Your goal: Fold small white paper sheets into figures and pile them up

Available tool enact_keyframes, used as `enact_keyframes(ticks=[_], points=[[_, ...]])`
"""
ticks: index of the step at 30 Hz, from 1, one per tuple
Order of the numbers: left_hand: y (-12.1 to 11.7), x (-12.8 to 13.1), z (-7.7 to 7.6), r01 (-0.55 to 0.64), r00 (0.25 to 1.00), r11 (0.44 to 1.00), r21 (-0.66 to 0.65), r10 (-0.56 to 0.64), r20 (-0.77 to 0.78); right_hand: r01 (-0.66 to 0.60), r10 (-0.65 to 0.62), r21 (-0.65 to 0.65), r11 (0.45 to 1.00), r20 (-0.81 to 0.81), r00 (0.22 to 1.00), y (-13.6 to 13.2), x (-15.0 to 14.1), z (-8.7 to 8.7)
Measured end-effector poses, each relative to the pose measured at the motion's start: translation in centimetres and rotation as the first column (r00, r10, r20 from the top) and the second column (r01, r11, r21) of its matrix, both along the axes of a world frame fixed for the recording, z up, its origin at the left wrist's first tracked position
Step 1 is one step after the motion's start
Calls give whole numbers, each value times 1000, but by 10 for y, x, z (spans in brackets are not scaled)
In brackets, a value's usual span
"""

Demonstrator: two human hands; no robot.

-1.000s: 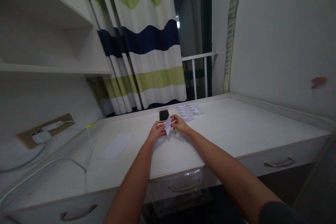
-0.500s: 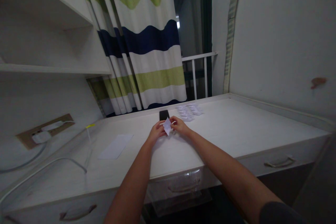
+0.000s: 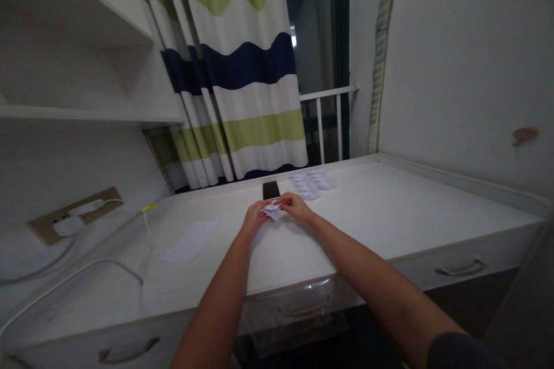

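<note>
A small piece of folded white paper [image 3: 272, 211] is held between both hands, just above the desk. My left hand [image 3: 255, 219] grips its left side, fingers closed on it. On the upper right edge, my right hand [image 3: 292, 206] pinches the paper with thumb and fingers. Behind the hands lies a black phone-like object [image 3: 270, 189]. Several folded white paper pieces [image 3: 309, 184] sit in rows beyond my right hand. Off to the left, a flat white paper sheet [image 3: 191, 241] rests on the desk. The fine folds are too small to make out.
The white desk [image 3: 367, 207] has drawers with handles along its front and a raised edge at the back. A white cable [image 3: 99, 262] runs over its left side from a wall socket [image 3: 71, 219]. A striped curtain [image 3: 255, 69] hangs behind; a shelf juts in upper left.
The folded paper has turned from an upright diamond to a lower, tilted shape with folds showing. My right fingers have shifted slightly left over its top edge.
</note>
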State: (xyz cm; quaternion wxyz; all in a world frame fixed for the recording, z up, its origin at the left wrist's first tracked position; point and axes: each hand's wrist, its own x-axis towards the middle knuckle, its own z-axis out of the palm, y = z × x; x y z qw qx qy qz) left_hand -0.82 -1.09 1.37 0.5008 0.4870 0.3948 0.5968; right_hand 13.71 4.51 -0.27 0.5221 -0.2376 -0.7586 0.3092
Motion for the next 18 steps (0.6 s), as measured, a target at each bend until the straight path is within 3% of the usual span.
enact_keyframes(ticks=[12, 18], points=[[3, -1, -4, -62, 992, 997, 51, 67, -109, -12, 12, -5, 1000, 76, 997, -4, 0, 5], [2, 0, -4, 17, 973, 996, 84, 3, -233, 36, -35, -77, 996, 11, 999, -5, 0, 7]])
